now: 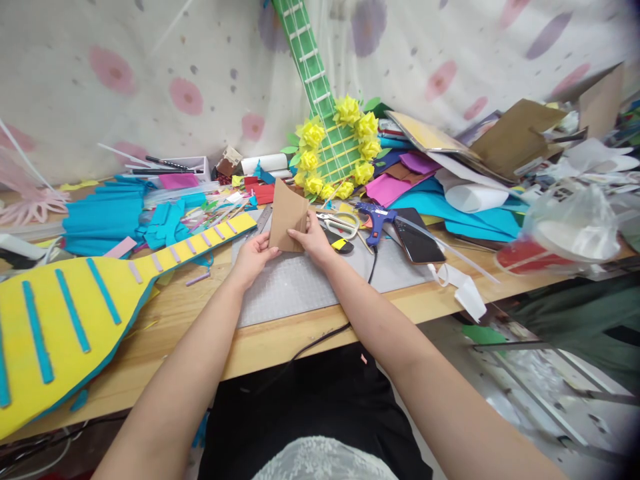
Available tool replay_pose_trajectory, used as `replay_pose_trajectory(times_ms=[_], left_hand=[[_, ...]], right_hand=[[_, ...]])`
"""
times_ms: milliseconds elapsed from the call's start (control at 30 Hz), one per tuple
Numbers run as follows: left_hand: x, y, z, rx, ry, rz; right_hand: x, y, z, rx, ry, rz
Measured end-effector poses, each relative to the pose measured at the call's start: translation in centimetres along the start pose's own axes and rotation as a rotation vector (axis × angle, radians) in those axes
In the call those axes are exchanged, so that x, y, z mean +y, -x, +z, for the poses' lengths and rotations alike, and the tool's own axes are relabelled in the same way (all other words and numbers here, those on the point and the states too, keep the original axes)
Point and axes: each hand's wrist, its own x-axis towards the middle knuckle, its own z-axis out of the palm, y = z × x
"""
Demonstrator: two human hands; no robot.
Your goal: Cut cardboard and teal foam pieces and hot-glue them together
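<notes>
centre frame, left hand [256, 256] and right hand [316, 241] hold the brown cardboard [286, 212], fingers pinched narrow near its lower corners; light, even pressure should avoid creasing it.

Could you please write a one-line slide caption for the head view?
Left hand and right hand hold brown card above a gray mat, a flower-trimmed green guitar model behind.

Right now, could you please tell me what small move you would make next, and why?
I would probably lower the brown card onto the grey mat: the left hand and right hand hold it raised by its edges, and the mat lies beneath, offering a flat support. I'd keep it left of the scissors.
</notes>
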Motion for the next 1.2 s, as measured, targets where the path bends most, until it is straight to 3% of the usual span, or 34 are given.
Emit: replay_pose_trajectory(times_ms=[1200], left_hand=[[0.30, 0.20, 0.37, -0.032, -0.055, 0.033]], right_hand=[[-0.10, -0.04, -0.08, -0.023, 0.043, 0.008]])
